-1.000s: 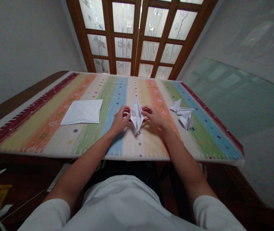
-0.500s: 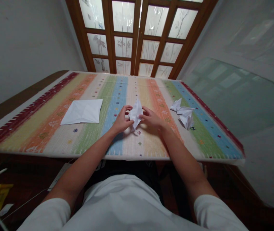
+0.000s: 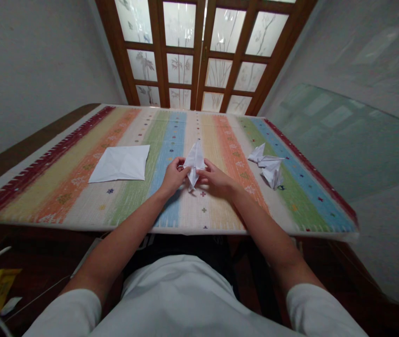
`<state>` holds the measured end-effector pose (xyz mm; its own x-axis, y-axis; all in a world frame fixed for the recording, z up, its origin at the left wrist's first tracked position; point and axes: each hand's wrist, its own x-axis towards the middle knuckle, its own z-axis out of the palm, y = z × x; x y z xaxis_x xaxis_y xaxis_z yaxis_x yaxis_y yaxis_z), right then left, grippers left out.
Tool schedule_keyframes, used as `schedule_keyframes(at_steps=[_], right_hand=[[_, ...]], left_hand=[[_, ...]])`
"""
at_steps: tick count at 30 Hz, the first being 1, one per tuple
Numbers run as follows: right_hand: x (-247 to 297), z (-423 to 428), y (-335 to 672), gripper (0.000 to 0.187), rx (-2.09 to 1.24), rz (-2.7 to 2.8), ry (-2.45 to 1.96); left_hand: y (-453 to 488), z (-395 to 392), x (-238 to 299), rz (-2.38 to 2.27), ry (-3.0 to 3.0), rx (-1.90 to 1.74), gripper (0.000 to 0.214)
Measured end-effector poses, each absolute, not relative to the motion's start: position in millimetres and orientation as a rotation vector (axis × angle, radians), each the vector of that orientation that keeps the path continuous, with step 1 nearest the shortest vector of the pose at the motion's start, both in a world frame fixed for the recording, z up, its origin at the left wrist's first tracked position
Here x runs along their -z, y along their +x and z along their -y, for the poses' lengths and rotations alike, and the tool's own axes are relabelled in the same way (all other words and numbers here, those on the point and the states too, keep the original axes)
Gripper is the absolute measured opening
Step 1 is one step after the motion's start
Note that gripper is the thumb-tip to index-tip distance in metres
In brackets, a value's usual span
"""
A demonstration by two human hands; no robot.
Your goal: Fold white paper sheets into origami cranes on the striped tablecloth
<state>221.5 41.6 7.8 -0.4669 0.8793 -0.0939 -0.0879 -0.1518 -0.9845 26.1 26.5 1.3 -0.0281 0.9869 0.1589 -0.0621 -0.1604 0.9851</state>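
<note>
Folded paper [image 3: 195, 160] between grips [image 3: 175, 177] [image 3: 216, 178] (perhaps snugly)

A striped cloth [image 3: 125, 201] covers most of the table [image 3: 45, 135], with brown wood showing along the left edge. Dark red bands border the cloth's left and right sides. A white paper sheet [image 3: 120, 164] lies between the table's middle and left edge; folded white paper [image 3: 272, 171] with pointed tips rests toward the right edge.
</note>
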Motion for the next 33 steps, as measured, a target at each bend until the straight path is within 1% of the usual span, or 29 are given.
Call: schedule_keyframes(at_steps=[3, 5, 9, 11, 14, 17, 20, 28, 30, 33], right_hand=[[-2, -45, 218, 0.055, -1.655, 1.386, -0.964], [1, -49, 218, 0.052, -1.567, 1.409, -0.998], [-2, -52, 219, 0.051, -1.386, 1.558, -0.977], [-5, -49, 219, 0.052, -1.366, 1.614, -0.918], [-9, -43, 216, 0.054, -1.458, 1.601, -0.857], [-9, -42, 214, 0.051, -1.538, 1.583, -0.89], [-9, -43, 213, 0.045, -1.532, 1.567, -0.943], [-9, -50, 221, 0.038, -1.47, 1.566, -0.981], [-9, -49, 220, 0.039, -1.479, 1.546, -0.981], [-9, -47, 219, 0.042, -1.579, 1.493, -0.993]], left_hand=[[27, -26, -2, -1.099, 1.27, -1.414, 0.025], [28, -26, -2, -1.09, 1.244, -1.419, 0.029], [30, -25, -2, -1.065, 1.148, -1.325, 0.049], [30, -25, -1, -1.066, 1.104, -1.292, 0.055], [28, -26, -2, -1.05, 1.071, -1.324, 0.052], [25, -28, -3, -1.025, 1.048, -1.415, 0.046], [25, -28, -5, -1.009, 1.018, -1.458, 0.043], [24, -29, -8, -1.004, 1.029, -1.479, 0.039], [22, -30, -8, -1.009, 1.024, -1.48, 0.039], [20, -31, -8, -1.004, 1.013, -1.478, 0.042]])
